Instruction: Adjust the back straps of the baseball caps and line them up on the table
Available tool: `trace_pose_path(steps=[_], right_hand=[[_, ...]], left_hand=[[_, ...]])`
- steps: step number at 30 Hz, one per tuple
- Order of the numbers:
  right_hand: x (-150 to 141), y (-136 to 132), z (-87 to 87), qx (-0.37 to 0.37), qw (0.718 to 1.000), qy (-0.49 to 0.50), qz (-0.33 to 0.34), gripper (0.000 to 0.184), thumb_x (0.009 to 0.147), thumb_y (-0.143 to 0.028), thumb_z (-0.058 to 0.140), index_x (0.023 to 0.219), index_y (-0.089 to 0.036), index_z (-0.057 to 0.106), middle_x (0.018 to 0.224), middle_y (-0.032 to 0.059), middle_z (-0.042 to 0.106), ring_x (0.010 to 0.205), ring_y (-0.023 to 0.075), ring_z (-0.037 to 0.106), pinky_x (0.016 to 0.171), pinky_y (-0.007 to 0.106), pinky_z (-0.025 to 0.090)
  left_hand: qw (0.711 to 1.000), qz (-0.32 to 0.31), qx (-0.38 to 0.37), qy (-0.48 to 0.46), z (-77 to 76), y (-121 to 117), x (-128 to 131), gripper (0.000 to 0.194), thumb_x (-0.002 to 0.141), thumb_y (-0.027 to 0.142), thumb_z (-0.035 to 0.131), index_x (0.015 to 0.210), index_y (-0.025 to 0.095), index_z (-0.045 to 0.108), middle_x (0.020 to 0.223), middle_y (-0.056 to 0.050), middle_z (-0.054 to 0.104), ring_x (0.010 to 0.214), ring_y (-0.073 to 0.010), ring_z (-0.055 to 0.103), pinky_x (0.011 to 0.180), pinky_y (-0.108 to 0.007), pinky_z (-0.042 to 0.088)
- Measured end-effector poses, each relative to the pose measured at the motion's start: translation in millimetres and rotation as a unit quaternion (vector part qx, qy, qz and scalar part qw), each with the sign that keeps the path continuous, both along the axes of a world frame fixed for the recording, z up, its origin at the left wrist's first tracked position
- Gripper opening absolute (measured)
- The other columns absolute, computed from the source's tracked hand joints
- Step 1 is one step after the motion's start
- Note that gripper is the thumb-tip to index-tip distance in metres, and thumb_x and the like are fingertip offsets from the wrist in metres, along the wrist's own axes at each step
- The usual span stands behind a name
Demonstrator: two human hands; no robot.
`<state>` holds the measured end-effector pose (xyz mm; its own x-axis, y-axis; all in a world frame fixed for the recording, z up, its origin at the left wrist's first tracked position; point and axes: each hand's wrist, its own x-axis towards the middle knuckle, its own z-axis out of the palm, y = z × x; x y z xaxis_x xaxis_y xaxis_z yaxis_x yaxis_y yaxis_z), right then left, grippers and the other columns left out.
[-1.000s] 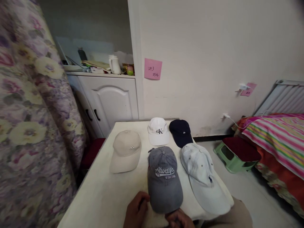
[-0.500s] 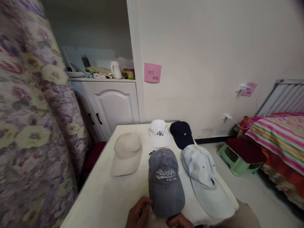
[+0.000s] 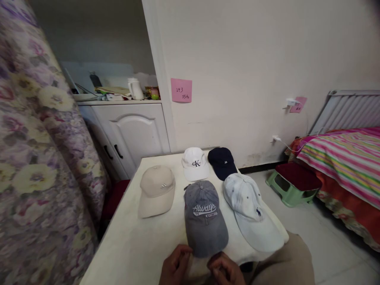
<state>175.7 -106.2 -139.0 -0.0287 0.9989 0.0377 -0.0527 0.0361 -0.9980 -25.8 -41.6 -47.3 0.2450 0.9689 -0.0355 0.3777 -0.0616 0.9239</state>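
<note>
A grey baseball cap with "Always" lettering lies on the table, its brim pointing toward me. At the brim's left front corner is my left hand, fingers closed, their tips against the edge. My right hand is curled just below the brim's front edge, with nothing visible in it. Left of the grey cap lies a beige cap; on its right is a pale, washed-out cap with a small dark logo. Behind them sit a white cap with "CK" lettering and a navy cap.
The caps rest on a cream-covered table. A floral curtain hangs at left, beside a white cabinet. To the right are a green stool with a dark red top and a striped bed. My knee is beside the table.
The view has shifted slightly, with the caps higher in the picture. My right hand shows more fully, its fingers curled below the grey brim. The caps keep their arrangement.
</note>
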Motion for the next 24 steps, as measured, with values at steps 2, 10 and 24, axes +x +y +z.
trace_pose_path(steps=[2,10,24], right_hand=[[-1.9,-1.0,4.4,0.011,1.0,0.002,-0.005,0.044,0.086,-0.06,0.057,0.082,-0.017,0.067,0.085,0.0035,0.058,0.047,0.0082,0.058,0.043,0.019,0.043],[-7.6,-1.7,1.0,0.027,1.0,-0.012,0.008,0.039,0.088,-0.055,0.057,0.084,-0.018,0.067,0.084,0.0022,0.053,0.054,0.0097,0.055,0.047,0.021,0.049],[-6.4,-2.6,6.3,0.022,1.0,-0.013,0.01,0.044,0.087,-0.059,0.056,0.083,-0.017,0.067,0.082,0.0022,0.055,0.047,0.0077,0.053,0.042,0.018,0.042]], left_hand=[[1.0,-0.016,0.001,0.009,2.0,-5.1,1.8,0.037,0.083,0.053,0.053,0.083,0.019,0.068,0.071,-0.002,0.065,0.066,-0.0201,0.057,0.062,-0.026,0.043],[0.998,-0.049,-0.005,0.029,7.0,-15.3,4.9,0.038,0.087,0.051,0.047,0.086,0.018,0.065,0.069,-0.001,0.061,0.064,-0.0186,0.055,0.06,-0.025,0.04],[0.996,-0.087,-0.005,0.001,2.9,-20.4,14.3,0.037,0.087,0.052,0.051,0.08,0.019,0.066,0.064,0.001,0.056,0.06,-0.0157,0.047,0.057,-0.024,0.036]])
